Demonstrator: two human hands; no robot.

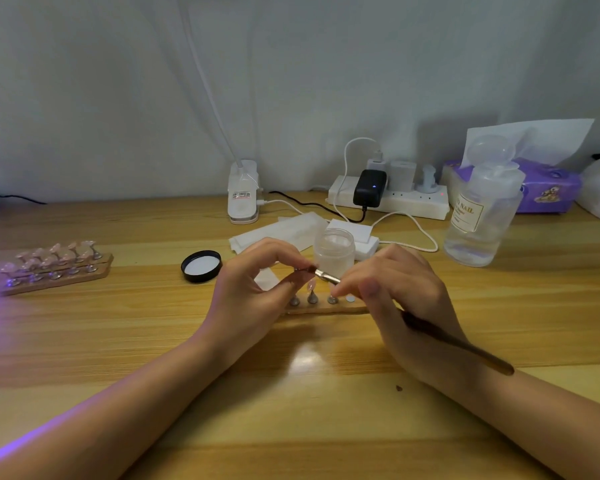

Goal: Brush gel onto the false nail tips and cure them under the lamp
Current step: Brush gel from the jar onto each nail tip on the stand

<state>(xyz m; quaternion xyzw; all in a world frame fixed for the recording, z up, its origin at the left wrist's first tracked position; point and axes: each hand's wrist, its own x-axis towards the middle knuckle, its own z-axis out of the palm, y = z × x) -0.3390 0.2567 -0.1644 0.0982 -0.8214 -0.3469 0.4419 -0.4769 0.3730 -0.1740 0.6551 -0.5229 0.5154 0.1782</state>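
One head cam only, worn by the person, looking fwd and down across the wooden table point(84, 341) toward the far wall point(291, 81). It sits close: both forearms enter from the near edge, the left hand point(253, 289) and right hand point(406, 296) meet mid-frame. Wide-angle, so table edges bow at far left and right; no 2nd view to overlap.

Dim, soft indoor light; bright glare patch on desk point(302, 362) near front edge, between forearms; violet glow spilling from left edge; soft shadows on wall behind bottle; wide-angle bending at edges; overall slightly soft, hands faintly blurred
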